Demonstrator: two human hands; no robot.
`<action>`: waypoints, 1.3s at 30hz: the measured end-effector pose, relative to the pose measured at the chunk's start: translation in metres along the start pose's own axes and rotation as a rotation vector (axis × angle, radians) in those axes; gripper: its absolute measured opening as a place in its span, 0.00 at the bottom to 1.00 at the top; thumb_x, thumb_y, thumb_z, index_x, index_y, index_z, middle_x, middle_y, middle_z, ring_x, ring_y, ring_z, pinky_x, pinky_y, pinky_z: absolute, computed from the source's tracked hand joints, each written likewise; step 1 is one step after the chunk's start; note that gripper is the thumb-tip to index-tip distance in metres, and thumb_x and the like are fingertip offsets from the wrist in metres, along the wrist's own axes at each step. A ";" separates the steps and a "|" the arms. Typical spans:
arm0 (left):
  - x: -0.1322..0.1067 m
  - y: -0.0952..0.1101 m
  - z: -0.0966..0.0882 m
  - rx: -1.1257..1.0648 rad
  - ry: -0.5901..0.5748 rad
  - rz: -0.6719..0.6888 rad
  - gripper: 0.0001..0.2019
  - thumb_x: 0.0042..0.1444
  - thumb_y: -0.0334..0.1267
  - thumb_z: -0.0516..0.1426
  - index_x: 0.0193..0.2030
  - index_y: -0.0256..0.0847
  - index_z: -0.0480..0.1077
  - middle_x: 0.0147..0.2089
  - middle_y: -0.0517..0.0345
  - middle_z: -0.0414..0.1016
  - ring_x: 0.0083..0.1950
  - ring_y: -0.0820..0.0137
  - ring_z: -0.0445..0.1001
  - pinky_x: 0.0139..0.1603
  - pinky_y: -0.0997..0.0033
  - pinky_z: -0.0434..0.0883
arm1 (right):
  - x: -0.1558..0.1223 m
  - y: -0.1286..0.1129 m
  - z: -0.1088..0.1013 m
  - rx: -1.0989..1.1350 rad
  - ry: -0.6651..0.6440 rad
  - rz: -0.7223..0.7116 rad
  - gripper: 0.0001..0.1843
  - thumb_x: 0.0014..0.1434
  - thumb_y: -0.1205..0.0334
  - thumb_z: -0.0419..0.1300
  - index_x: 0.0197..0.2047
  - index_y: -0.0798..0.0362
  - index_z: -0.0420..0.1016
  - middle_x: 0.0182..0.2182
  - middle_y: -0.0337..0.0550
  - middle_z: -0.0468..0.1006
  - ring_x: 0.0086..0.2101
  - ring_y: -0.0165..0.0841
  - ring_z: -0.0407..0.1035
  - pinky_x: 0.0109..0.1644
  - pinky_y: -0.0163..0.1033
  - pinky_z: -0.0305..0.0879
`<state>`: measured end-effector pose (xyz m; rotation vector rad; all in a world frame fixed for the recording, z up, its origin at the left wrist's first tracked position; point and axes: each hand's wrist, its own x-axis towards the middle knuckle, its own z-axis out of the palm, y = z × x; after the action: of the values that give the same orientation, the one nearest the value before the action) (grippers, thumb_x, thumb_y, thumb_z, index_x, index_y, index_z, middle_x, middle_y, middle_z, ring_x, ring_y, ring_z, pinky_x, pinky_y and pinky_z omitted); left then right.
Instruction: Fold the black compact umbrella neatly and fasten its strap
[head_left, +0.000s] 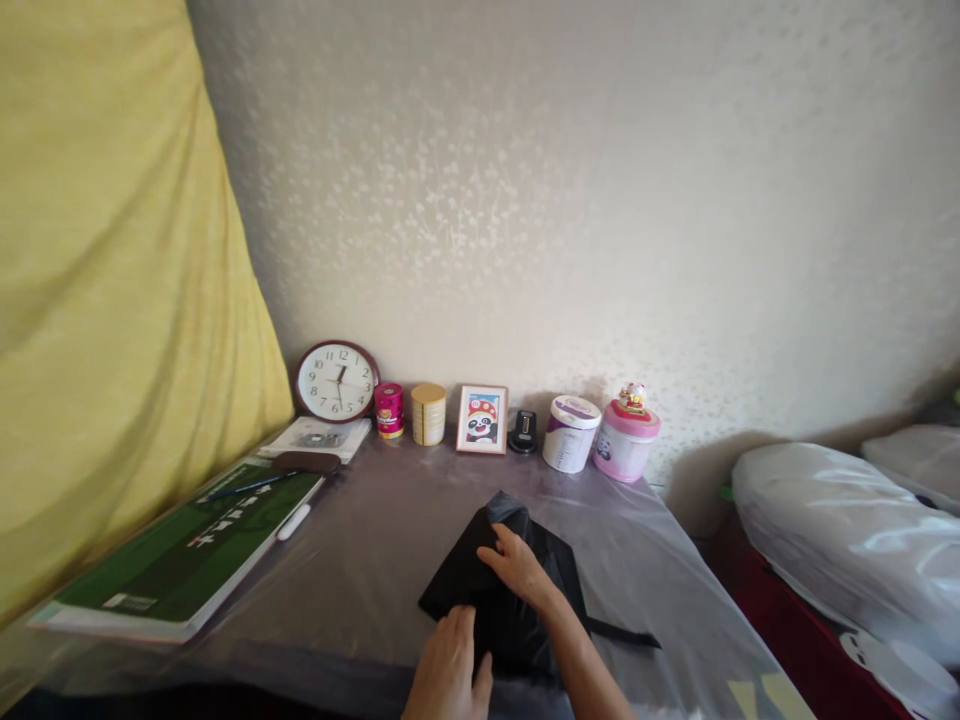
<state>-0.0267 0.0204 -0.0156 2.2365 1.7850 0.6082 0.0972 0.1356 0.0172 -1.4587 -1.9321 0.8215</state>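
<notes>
A folded piece of black fabric (484,570) lies on the table in front of me, its outline angular, with a narrow black strap sticking out to the right. My right hand (517,572) rests on top of it, thumb and index finger apart, beside a shiny raised fold at the far edge. At the near left edge, my left hand (448,660) touches the fabric with its fingers together and its thumb held away. Some of the left fingertips are hidden. What kind of article the fabric is, I cannot tell.
A clear cover lies over the table (360,560). Left are a green book (187,545), a pen and a white marker (293,522). Along the wall stand a clock (337,382), tins, a framed panda picture (481,420) and two tubs. Plastic-wrapped items (847,540) sit right.
</notes>
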 end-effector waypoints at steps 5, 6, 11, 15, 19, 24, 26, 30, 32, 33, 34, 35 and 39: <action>0.003 0.023 -0.015 -0.052 0.157 0.150 0.13 0.57 0.33 0.43 0.39 0.45 0.68 0.40 0.56 0.70 0.41 0.68 0.70 0.44 0.67 0.68 | -0.005 -0.011 -0.005 -0.002 -0.103 -0.035 0.17 0.57 0.54 0.51 0.42 0.53 0.74 0.26 0.39 0.78 0.29 0.32 0.70 0.34 0.34 0.62; 0.006 0.026 -0.011 -0.061 0.156 0.187 0.13 0.57 0.33 0.44 0.43 0.45 0.68 0.44 0.56 0.70 0.43 0.68 0.70 0.46 0.67 0.68 | -0.006 -0.014 -0.007 0.027 -0.130 -0.051 0.17 0.58 0.53 0.49 0.40 0.52 0.75 0.26 0.39 0.78 0.28 0.31 0.70 0.33 0.34 0.62; 0.019 0.021 0.027 -0.009 0.178 0.172 0.21 0.56 0.40 0.49 0.57 0.42 0.60 0.60 0.53 0.61 0.60 0.60 0.60 0.60 0.60 0.61 | -0.017 -0.023 -0.013 0.086 -0.239 -0.156 0.19 0.61 0.54 0.46 0.37 0.51 0.77 0.30 0.40 0.80 0.32 0.31 0.72 0.37 0.34 0.64; 0.021 0.008 0.047 0.021 0.105 0.159 0.24 0.55 0.41 0.50 0.60 0.43 0.56 0.62 0.54 0.59 0.62 0.58 0.58 0.61 0.57 0.60 | -0.030 -0.017 -0.015 -0.007 -0.158 -0.348 0.16 0.61 0.55 0.49 0.35 0.48 0.78 0.34 0.38 0.80 0.37 0.32 0.71 0.45 0.37 0.63; 0.021 0.003 0.052 0.038 0.096 0.191 0.29 0.56 0.39 0.50 0.64 0.41 0.47 0.67 0.52 0.48 0.65 0.57 0.51 0.62 0.57 0.60 | -0.032 0.005 -0.017 -0.040 0.015 -0.489 0.15 0.62 0.58 0.48 0.41 0.48 0.77 0.41 0.43 0.78 0.46 0.35 0.67 0.52 0.42 0.61; 0.023 0.004 0.055 0.066 0.105 0.170 0.32 0.56 0.38 0.50 0.65 0.41 0.40 0.68 0.51 0.43 0.66 0.56 0.48 0.61 0.56 0.61 | -0.010 0.031 -0.018 -0.149 0.076 -0.518 0.16 0.62 0.59 0.48 0.45 0.50 0.75 0.48 0.47 0.74 0.54 0.38 0.61 0.58 0.49 0.56; 0.023 0.004 0.056 0.064 0.100 0.168 0.33 0.56 0.38 0.50 0.65 0.43 0.38 0.68 0.50 0.43 0.66 0.55 0.47 0.60 0.54 0.61 | 0.001 0.036 -0.017 -0.189 0.090 -0.507 0.15 0.62 0.59 0.49 0.46 0.50 0.74 0.49 0.47 0.73 0.54 0.39 0.60 0.59 0.51 0.54; 0.023 0.003 0.056 0.059 0.085 0.141 0.33 0.56 0.38 0.50 0.65 0.43 0.38 0.68 0.49 0.42 0.66 0.54 0.48 0.60 0.53 0.61 | 0.023 0.043 -0.014 -0.235 0.116 -0.492 0.16 0.62 0.59 0.48 0.46 0.50 0.74 0.49 0.47 0.74 0.54 0.39 0.61 0.59 0.51 0.53; 0.023 0.004 0.055 0.055 0.072 0.119 0.32 0.56 0.38 0.50 0.65 0.42 0.40 0.68 0.48 0.42 0.66 0.54 0.49 0.60 0.54 0.61 | 0.034 0.046 -0.013 -0.257 0.112 -0.476 0.16 0.62 0.59 0.48 0.45 0.50 0.74 0.49 0.45 0.74 0.54 0.38 0.60 0.59 0.50 0.53; 0.023 0.004 0.055 0.052 0.066 0.112 0.32 0.56 0.39 0.50 0.65 0.42 0.40 0.68 0.48 0.42 0.66 0.55 0.49 0.61 0.55 0.61 | 0.039 0.047 -0.012 -0.269 0.106 -0.463 0.16 0.62 0.59 0.47 0.45 0.50 0.74 0.49 0.45 0.74 0.54 0.37 0.60 0.59 0.49 0.52; 0.023 0.004 0.055 0.048 0.063 0.105 0.31 0.57 0.40 0.50 0.65 0.42 0.41 0.68 0.48 0.42 0.66 0.55 0.49 0.61 0.55 0.60 | 0.044 0.048 -0.012 -0.282 0.097 -0.448 0.17 0.62 0.59 0.46 0.45 0.50 0.74 0.48 0.44 0.74 0.54 0.37 0.60 0.59 0.48 0.53; 0.024 0.004 0.054 0.045 0.065 0.097 0.31 0.57 0.40 0.49 0.65 0.42 0.41 0.68 0.48 0.42 0.66 0.55 0.49 0.61 0.55 0.60 | 0.049 0.049 -0.012 -0.295 0.087 -0.432 0.17 0.62 0.60 0.46 0.45 0.51 0.74 0.48 0.44 0.74 0.54 0.37 0.60 0.58 0.46 0.53; 0.025 0.004 0.054 0.034 0.054 0.062 0.29 0.57 0.39 0.48 0.65 0.43 0.41 0.67 0.49 0.43 0.66 0.55 0.49 0.60 0.54 0.61 | 0.065 0.050 -0.012 -0.333 0.041 -0.331 0.18 0.63 0.61 0.44 0.44 0.50 0.74 0.46 0.43 0.75 0.48 0.34 0.66 0.55 0.41 0.57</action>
<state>0.0052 0.0485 -0.0570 2.3271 1.7696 0.6613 0.1211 0.2102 -0.0079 -1.2667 -2.2759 0.3301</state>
